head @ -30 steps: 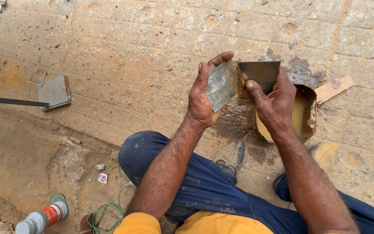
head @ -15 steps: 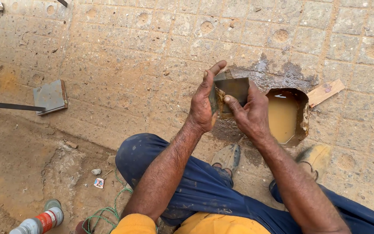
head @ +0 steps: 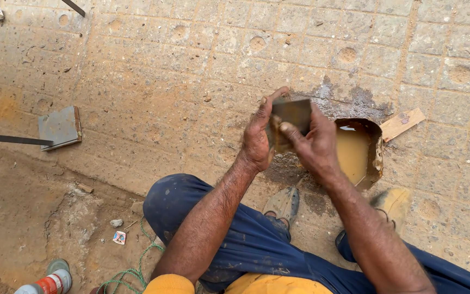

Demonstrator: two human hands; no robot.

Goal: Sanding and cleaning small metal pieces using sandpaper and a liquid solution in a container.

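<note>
Viewpoint: a head camera is looking straight down at a person crouching over a paved floor [head: 153, 81] of dusty, square-patterned blocks.
Left hand [head: 258, 139]: it is gripping the left edge of a flat metal blade [head: 295, 113], its fingers clamped around it and the thumb pointing up.
Right hand [head: 314, 144]: it is pressing on the same flat metal blade from the right, with its fingers closed against the blade's face.
Flat metal blade: it is being held between both hands, above the floor and just left of the hole; a second piece seems to be sitting behind it, but the view is too unclear to tell.
Hole [head: 357, 152]: an opening in the paving, yellowish inside, is lying just right of the hands, with grey mortar [head: 349, 100] smeared along its upper rim.
Wooden strip [head: 402, 123]: it is lying at the hole's upper right corner.
Legs: blue trousers [head: 235, 228] are covering the bent knees, and two dusty shoes [head: 283, 204] are resting below the hole.
Left side: a grey square plate [head: 59, 128] is lying on the paving, well apart from the hands.
Bottom left: a green cord [head: 131, 269] and a red-and-white bottle [head: 50, 282] are lying on bare earth.
</note>
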